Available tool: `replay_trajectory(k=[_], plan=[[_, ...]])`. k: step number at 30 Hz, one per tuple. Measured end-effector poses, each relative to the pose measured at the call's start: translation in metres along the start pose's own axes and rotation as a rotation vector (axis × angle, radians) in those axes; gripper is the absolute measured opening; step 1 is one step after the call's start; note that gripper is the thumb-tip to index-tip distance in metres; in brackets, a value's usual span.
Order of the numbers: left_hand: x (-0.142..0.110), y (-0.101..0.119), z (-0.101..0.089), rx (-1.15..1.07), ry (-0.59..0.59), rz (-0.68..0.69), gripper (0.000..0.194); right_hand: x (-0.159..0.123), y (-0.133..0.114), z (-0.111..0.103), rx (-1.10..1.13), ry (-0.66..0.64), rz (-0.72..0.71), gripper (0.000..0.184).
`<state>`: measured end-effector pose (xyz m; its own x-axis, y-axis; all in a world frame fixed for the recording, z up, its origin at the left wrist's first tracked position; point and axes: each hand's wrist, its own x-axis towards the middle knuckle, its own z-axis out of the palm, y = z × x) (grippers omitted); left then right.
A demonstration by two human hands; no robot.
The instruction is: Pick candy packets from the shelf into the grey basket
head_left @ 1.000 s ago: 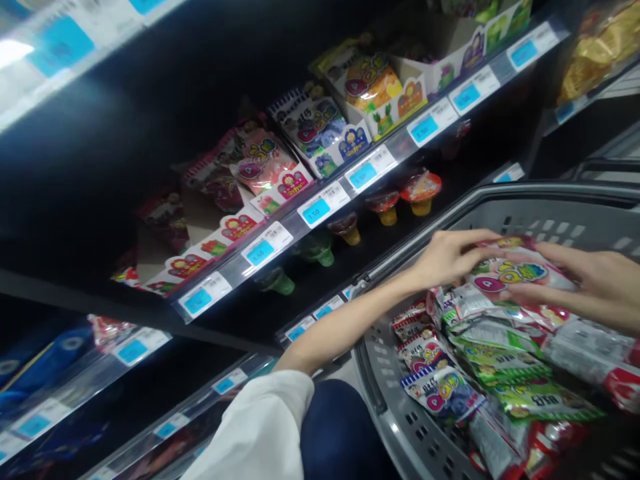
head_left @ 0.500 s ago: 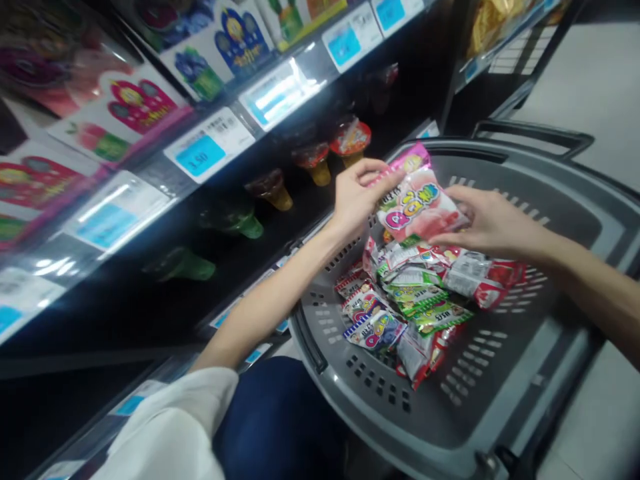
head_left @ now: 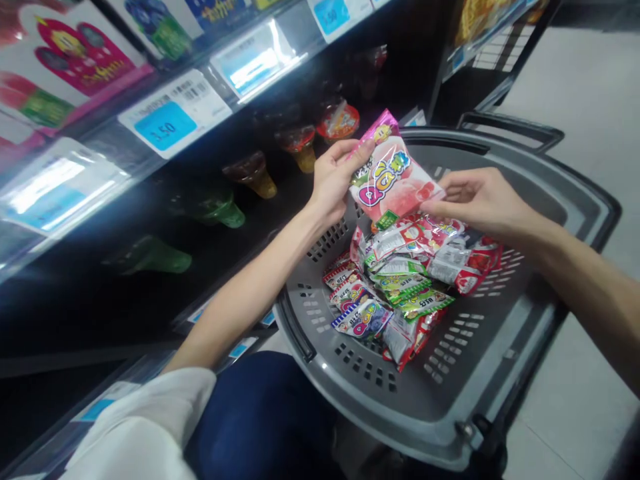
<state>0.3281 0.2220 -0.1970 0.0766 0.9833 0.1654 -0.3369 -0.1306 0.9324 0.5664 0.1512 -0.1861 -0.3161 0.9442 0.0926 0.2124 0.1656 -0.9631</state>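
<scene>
A pink and white candy packet with a peach picture is held up over the grey shopping basket. My left hand grips its upper left edge, thumb on the front. At the packet's lower right corner, my right hand pinches it between thumb and fingers. Under it in the basket lie several small candy packets: a blue-striped packet with a grape picture, green packets and a red packet. Part of the pile is hidden behind the held packet.
On the left stands a dark store shelf with price tags along its edge and candy boxes above. Several jelly cups sit on the lower shelf. The basket's handle rests near the far rim. Pale floor tiles lie to the right.
The packet now shows more of its front, its lower right corner stretched out by my right fingers. The whole view has shifted slightly, and the shelf appears closer.
</scene>
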Motion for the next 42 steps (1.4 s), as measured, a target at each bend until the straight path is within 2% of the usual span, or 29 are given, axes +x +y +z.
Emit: replay_trajectory(k=[2, 4, 6, 8, 12, 16, 19, 22, 25, 28, 32, 35, 39, 42], plan=[[-0.004, -0.002, 0.004, -0.014, -0.006, -0.038, 0.031, -0.002, -0.002, -0.001, 0.024, -0.031, 0.0, 0.037], [-0.009, -0.002, 0.009, -0.012, -0.009, -0.055, 0.03, -0.004, -0.002, -0.003, 0.007, -0.122, 0.01, 0.035], [-0.014, -0.002, 0.014, 0.001, -0.007, -0.046, 0.032, -0.005, -0.001, -0.005, -0.042, -0.219, 0.015, 0.035], [-0.018, -0.001, 0.017, 0.021, 0.003, -0.016, 0.035, -0.006, -0.001, -0.006, -0.101, -0.255, 0.013, 0.037], [-0.016, 0.002, 0.017, 0.064, 0.052, 0.045, 0.039, -0.006, -0.001, -0.004, -0.106, -0.188, -0.008, 0.038], [-0.009, 0.008, 0.014, 0.097, 0.132, 0.092, 0.032, -0.006, -0.004, -0.001, 0.0, -0.112, -0.028, 0.031], [-0.008, 0.012, 0.015, 0.099, 0.151, 0.107, 0.027, -0.006, -0.006, -0.002, 0.05, -0.141, -0.04, 0.03], [-0.01, 0.012, 0.016, 0.062, 0.134, 0.114, 0.024, -0.007, -0.008, -0.002, 0.069, -0.151, -0.008, 0.032], [-0.009, 0.012, 0.012, 0.007, 0.09, 0.086, 0.025, -0.007, -0.011, 0.0, 0.037, -0.019, 0.041, 0.031], [-0.006, 0.013, 0.004, -0.015, 0.003, 0.029, 0.028, -0.006, -0.013, 0.004, -0.015, 0.123, 0.014, 0.026], [0.0, 0.013, -0.007, 0.012, -0.077, -0.024, 0.035, -0.005, -0.011, 0.006, -0.051, 0.207, -0.115, 0.02], [0.003, 0.01, -0.01, 0.064, -0.061, -0.005, 0.033, -0.007, -0.007, 0.005, -0.359, 0.243, -0.281, 0.021], [0.002, 0.008, -0.009, 0.108, -0.013, 0.077, 0.025, -0.011, -0.004, 0.009, -0.82, 0.094, -0.671, 0.01], [-0.001, 0.011, -0.004, 0.106, 0.039, 0.145, 0.027, -0.014, -0.008, 0.013, -1.048, -0.049, -0.869, 0.018]])
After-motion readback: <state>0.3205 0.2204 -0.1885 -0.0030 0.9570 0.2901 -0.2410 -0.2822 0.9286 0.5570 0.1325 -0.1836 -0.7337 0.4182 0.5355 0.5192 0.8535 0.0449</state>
